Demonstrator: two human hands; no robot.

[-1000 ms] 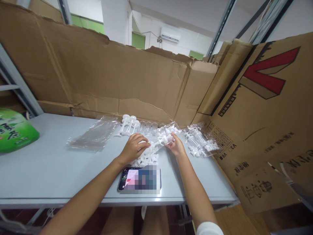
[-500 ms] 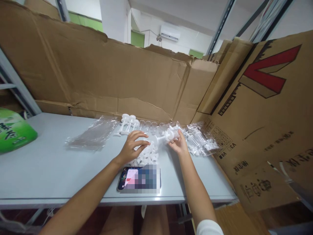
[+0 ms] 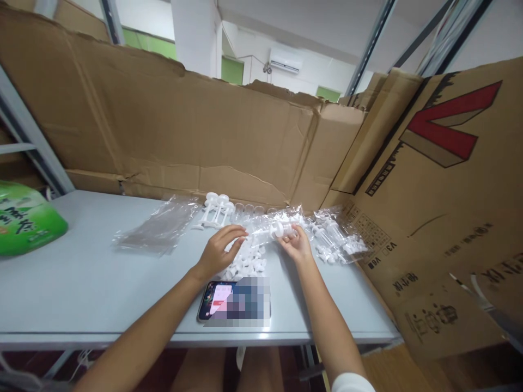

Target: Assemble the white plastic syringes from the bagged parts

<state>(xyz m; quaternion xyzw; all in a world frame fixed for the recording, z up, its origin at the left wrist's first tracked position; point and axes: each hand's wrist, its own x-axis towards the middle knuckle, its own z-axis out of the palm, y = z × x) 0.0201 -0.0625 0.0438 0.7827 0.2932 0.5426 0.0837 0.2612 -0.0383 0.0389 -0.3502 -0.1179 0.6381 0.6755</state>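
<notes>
My right hand is closed around a clear syringe-like tube with a white plunger, held above the table and lying sideways. The plunger's white disc end points toward my left hand. That hand is curved, with thumb and fingers a little apart and nothing visible between them. Under and between the hands lies a pile of small white plastic pieces. Clear plastic film shows just behind the tube. Several white plungers lie beyond my left hand, beside a row of clear tubes.
A phone lies near the table's front edge. Flat clear bags are on the left, and a filled clear bag is on the right. A green bottle stands far left. Cardboard walls enclose the back and right.
The plunger, earlier sticking out long toward my left hand, now shows only a short length by the tube. My left hand's fingers have drawn closer to the thumb.
</notes>
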